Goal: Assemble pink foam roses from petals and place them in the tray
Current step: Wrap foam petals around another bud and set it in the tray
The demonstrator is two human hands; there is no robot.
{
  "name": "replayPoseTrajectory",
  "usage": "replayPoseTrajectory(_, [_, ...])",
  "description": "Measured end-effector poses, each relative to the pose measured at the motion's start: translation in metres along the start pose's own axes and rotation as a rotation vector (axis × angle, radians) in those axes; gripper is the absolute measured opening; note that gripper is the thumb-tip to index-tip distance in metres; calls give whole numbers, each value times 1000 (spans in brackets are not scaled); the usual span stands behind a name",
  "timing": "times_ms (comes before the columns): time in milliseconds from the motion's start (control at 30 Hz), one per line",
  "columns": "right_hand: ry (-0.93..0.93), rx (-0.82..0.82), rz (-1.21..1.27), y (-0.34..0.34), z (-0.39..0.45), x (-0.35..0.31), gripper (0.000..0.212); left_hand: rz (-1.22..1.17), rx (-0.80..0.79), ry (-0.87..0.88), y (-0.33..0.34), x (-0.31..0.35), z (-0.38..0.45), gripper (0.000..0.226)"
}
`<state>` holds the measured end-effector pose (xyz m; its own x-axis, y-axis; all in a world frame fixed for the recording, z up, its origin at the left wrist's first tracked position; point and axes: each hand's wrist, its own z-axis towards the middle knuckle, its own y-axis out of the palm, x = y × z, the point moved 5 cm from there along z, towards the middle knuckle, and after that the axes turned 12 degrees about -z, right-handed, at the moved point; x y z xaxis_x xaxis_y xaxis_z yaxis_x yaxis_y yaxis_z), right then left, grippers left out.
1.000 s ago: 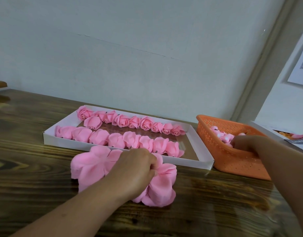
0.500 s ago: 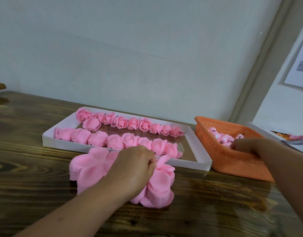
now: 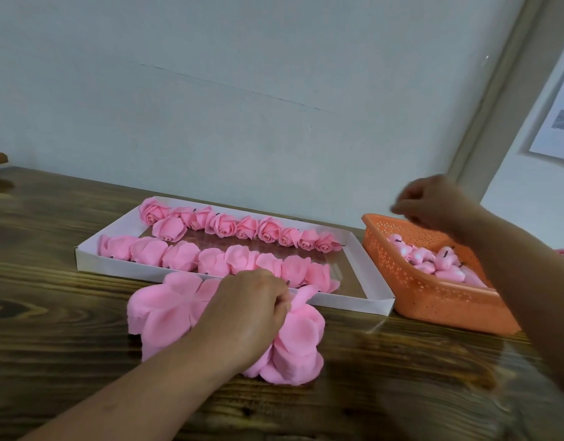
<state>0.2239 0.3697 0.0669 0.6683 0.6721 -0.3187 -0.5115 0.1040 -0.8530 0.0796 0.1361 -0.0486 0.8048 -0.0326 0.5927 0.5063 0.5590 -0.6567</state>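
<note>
I see the stack of pink petals (image 3: 166, 310) lying on the wooden table (image 3: 51, 313), at about six o'clock from the tray (image 3: 354, 300) and just touching its near wall. The left hand (image 3: 252, 310) rests on top of the stack, fingers curled and pinching the edge of a petal that lifts at its three o'clock side. That hand sits where it was half a second ago, and the petal fold beside the knuckles stands a little higher.

The tray holds two rows of pink roses: the far row (image 3: 242, 227) faces me with open spirals, the near row (image 3: 210, 259) shows its outer petals, and its last roses are partly hidden behind the left hand. Both rows look the same as before.

The clear change is at three o'clock. The right hand (image 3: 433, 205) was down inside the orange basket (image 3: 433, 300) a moment ago; now it is raised above the basket's far rim, blurred by motion. Its fingers look curled and drawn together, but I cannot tell whether they pinch anything. The small pink buds (image 3: 433, 262) with dark stems lie heaped in the basket, which stands just beside the tray's right end.
</note>
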Motion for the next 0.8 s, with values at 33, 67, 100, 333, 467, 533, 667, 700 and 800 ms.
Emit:
replayPoseTrajectory(33, [-66,-165,117,11,-13,-24,6,-1,9,3,0,0,0,21])
replayPoseTrajectory(67, [-142,-360,185,23,-30,-50,10,3,19,8,-1,0,0,21])
replayPoseTrajectory(100, [-212,-551,218,37,-49,-72,19,10,28,17,-1,-1,0,22])
replayPoseTrajectory(333, [-288,-711,254,89,-88,-111,8,-75,100,51,-3,-1,-1,19])
replayPoseTrajectory(467, [-297,-382,515,63,-74,-109,19,-496,383,-135,-30,-12,1,81])
replayPoseTrajectory(533, [-274,-289,708,53,-69,-107,26,-723,401,-288,-33,-22,3,97])
replayPoseTrajectory(667, [-167,-258,1023,51,-65,-108,20,-1462,84,-498,-12,-18,8,97])
replayPoseTrajectory(700, [-144,-243,1022,53,-65,-108,23,-1566,20,-501,-9,-14,8,98])
replayPoseTrajectory(800, [-39,-194,972,67,-69,-107,33,-1653,-101,-442,-9,-7,8,102])
